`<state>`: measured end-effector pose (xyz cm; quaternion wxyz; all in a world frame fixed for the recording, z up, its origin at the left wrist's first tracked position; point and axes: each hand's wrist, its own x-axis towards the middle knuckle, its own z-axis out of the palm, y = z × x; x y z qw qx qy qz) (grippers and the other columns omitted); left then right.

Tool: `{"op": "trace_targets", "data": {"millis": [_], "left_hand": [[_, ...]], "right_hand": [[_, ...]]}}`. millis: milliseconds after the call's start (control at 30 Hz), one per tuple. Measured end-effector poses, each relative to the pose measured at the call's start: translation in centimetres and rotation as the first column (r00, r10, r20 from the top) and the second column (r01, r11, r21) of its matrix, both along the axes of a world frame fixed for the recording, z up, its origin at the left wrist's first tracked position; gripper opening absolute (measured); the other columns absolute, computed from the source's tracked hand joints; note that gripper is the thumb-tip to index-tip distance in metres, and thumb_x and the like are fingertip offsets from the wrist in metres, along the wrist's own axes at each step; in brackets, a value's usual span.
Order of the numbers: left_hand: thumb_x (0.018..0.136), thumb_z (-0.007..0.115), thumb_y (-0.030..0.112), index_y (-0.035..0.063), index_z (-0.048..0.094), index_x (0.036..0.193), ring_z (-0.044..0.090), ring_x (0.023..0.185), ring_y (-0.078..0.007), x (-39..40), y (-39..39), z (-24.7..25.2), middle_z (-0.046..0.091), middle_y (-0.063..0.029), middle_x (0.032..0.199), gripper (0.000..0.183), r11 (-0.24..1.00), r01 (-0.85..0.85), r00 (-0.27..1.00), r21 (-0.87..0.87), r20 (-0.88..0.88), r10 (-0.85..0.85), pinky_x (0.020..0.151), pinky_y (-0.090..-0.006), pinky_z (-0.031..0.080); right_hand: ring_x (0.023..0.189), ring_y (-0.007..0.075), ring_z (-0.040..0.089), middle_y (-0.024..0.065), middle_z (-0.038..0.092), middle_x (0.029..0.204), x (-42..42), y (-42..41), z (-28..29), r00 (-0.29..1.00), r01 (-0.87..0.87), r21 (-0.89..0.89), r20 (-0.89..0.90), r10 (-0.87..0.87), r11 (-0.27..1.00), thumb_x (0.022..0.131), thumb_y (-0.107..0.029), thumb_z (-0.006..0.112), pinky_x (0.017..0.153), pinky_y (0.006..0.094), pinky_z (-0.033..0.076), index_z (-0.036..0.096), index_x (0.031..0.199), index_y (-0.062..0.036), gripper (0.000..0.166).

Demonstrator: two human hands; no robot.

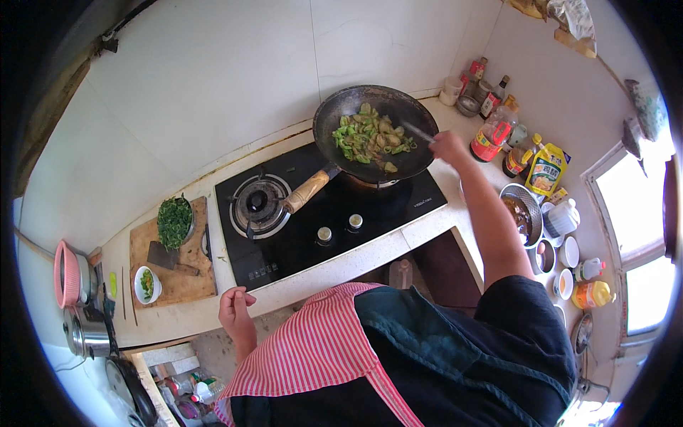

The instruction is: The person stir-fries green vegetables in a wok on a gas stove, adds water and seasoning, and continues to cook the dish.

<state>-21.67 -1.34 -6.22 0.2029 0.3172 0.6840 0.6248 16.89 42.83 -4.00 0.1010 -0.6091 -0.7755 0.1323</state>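
Observation:
My right hand [447, 148] grips the metal handle of a cooking utensil [418, 131], whose lower end reaches into a dark wok [347, 109] at the wok's right side. Sliced green peppers and pale brown slices [373, 133] lie in the wok, which sits tilted over the right burner of a black glass gas hob [299, 229]. Its wooden handle [308, 191] points down to the left, with no hand on it. Near the counter's front edge, my left hand [235, 310] hangs with curled fingers and nothing visible in it.
Left of the hob, a wooden cutting board [141, 240] carries chopped greens [175, 221], a cleaver [163, 256] and a white bowl [155, 292]. The bare left burner [257, 202] adjoins it. Sauce bottles [493, 133], a strainer pot [520, 195] and several bowls [569, 252] crowd the right counter.

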Motion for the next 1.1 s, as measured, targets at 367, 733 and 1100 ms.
{"op": "trace_targets", "data": {"millis": [367, 733, 1100], "left_hand": [[0.089, 0.046, 0.011, 0.0004, 0.055, 0.089, 0.048, 0.06, -0.0083, -0.2, 0.4, 0.2, 0.054, -0.0025, 0.063, 0.014, 0.999, 0.006, 0.998, 0.041, -0.059, -0.003, 0.058, -0.0219, 0.04], [0.088, 0.048, 0.007, 0.0005, 0.055, 0.09, 0.051, 0.063, -0.0083, -1.0, 0.2, 0.2, 0.056, -0.0034, 0.067, 0.01, 0.999, 0.026, 0.999, 0.031, -0.034, -0.025, 0.06, -0.0209, 0.042], [0.087, 0.048, 0.006, 0.0004, 0.055, 0.09, 0.051, 0.063, -0.0085, -0.8, 0.2, 0.5, 0.056, -0.0037, 0.067, 0.009, 0.999, 0.028, 0.998, 0.032, -0.057, -0.026, 0.061, -0.0208, 0.042]], "right_hand": [[0.08, 0.0329, 0.058, 0.0184, 0.059, 0.08, -1.9, -9.6, 6.6, 0.972, -0.231, -0.031, -0.048, 0.229, 0.972, 0.074, -0.019, 0.057, 0.071, 0.0397, 0.046, 0.062, 0.079, -0.0008, 0.019], [0.076, 0.0342, 0.061, 0.0194, 0.061, 0.08, 3.6, -3.9, 3.7, 0.911, -0.1, 0.166, 0.412, 0.024, 0.981, 0.076, -0.017, 0.052, 0.068, 0.0425, 0.049, 0.063, 0.073, 0.0007, 0.021], [0.083, 0.0348, 0.057, 0.0182, 0.06, 0.08, -3.1, -12.8, 9.4, 0.984, -0.18, -0.15, -0.03, 0.178, 0.972, 0.074, -0.02, 0.057, 0.075, 0.0401, 0.044, 0.062, 0.078, -0.0024, 0.019]]}}
